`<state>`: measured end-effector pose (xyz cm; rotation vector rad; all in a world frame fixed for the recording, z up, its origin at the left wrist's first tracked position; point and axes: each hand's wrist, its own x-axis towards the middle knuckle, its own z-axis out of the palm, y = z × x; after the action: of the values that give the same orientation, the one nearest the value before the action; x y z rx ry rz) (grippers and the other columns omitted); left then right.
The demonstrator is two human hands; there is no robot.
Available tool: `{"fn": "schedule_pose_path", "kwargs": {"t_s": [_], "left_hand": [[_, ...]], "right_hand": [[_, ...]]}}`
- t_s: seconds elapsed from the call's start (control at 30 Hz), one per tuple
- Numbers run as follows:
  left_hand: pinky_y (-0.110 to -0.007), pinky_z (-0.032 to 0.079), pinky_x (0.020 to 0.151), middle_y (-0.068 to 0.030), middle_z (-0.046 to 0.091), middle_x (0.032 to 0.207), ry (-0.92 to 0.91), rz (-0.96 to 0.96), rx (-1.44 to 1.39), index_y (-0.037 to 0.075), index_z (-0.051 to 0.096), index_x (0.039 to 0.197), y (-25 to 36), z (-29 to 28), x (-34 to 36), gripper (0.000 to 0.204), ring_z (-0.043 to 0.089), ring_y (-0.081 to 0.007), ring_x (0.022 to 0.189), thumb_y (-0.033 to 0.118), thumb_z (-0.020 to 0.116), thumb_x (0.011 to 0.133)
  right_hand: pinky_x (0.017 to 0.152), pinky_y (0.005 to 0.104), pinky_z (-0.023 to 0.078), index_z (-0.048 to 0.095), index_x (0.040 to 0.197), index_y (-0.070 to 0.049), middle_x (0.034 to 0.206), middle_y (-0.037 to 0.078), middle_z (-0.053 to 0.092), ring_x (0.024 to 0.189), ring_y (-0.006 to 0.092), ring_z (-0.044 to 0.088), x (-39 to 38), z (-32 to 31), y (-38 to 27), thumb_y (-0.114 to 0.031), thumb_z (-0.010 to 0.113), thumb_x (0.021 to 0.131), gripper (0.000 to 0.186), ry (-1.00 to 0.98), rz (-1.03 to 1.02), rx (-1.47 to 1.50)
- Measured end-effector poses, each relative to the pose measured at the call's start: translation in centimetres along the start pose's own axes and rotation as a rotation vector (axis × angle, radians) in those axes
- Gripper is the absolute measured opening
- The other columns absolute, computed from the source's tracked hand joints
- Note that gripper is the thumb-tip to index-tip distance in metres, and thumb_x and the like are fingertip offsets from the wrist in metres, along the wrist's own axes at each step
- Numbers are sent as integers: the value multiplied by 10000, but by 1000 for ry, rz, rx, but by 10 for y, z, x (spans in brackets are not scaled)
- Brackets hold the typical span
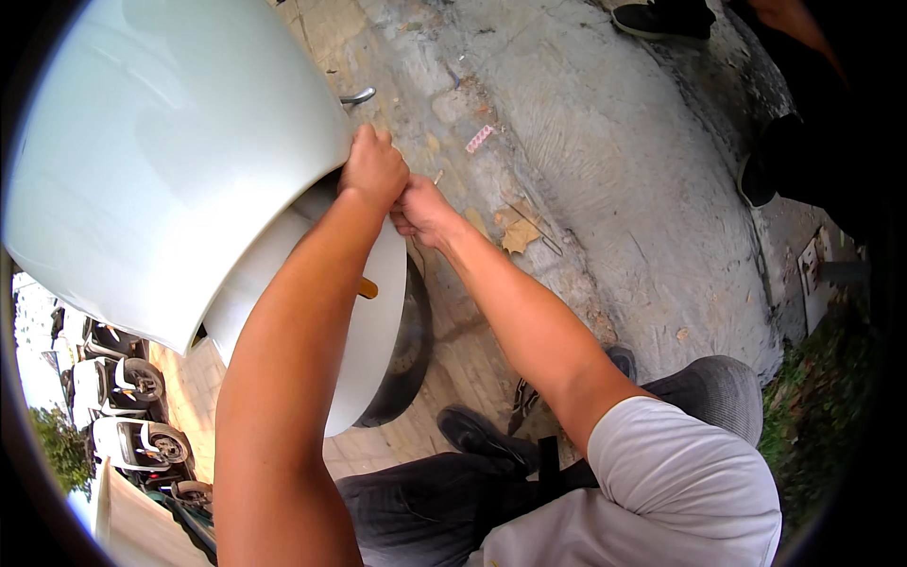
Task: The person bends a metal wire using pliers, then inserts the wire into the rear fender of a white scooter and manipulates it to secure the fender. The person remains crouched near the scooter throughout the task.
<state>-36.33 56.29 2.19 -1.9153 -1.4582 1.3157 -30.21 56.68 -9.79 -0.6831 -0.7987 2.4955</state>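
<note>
Pavement (605,170); fingers (370,142) behind fender (170,161).

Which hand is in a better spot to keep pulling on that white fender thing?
Probably the left hand: its grip is closed right on the edge of the white fender. The right hand sits beside it, fist closed, seemingly off the panel.

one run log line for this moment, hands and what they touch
left hand: gripping edge of white body panel | right hand: closed beside left, contents hidden | tyre below | dry leaf on ground
</note>
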Motion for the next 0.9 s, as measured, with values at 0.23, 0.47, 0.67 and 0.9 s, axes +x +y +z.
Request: {"fn": "schedule_pose_path", "kwargs": {"t_s": [0.23,0.47,0.67,0.9], "left_hand": [[-353,338,832,103,708,946,4,-34,9,227,763,942,-1,-5,6,196,532,-134,1054,254,579,881],[-351,334,818,101,707,922,29,-39,-11,229,766,926,0,-3,2,192,529,-132,1037,253,583,874],[-354,329,827,94,709,937,-11,-54,-42,225,766,933,-1,-2,5,199,527,-133,1040,262,579,876],[-351,326,848,85,708,971,-22,-53,-29,217,763,960,0,-5,3,207,518,-135,1062,261,579,875]], "right_hand": [[673,391,499,637,1050,-52,918,158,685,795,315,653,1,18,8,-180,563,885,222,304,-413,-632],[687,410,494,643,999,-35,904,189,690,851,315,667,-7,29,6,-204,598,860,223,401,-549,-704],[445,314,374,606,841,-48,678,46,598,520,143,518,8,5,-4,-100,527,901,112,22,-81,-66],[744,381,511,634,995,-4,878,142,709,811,259,663,-1,28,13,-114,591,857,182,449,-651,-593]]}}
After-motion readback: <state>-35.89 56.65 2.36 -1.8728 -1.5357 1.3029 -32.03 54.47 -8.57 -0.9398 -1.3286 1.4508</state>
